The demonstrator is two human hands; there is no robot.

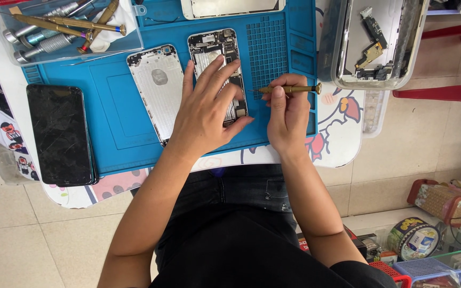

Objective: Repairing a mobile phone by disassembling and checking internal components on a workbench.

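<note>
Left hand (206, 109) spread flat on opened phone (217, 72) mid-mat (118, 106), apparently to steady it; right hand (286, 114) pinching brass screwdriver (290, 89), tip toward phone's right edge; spare tools trayed (129, 40) at far-left corner.

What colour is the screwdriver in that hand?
Brass gold, with a thin metal tip; the screwdriver in the right hand shows clearly in the head view.

My work mat (124, 106) is bright blue, with a grid pattern on one part. The screwdriver (290, 89) in my right hand (288, 114) is brass-gold. The back cover (158, 88) is silver, the phone screen (60, 133) is black (with many fine cracks), and the stool (454, 64) is red.
</note>
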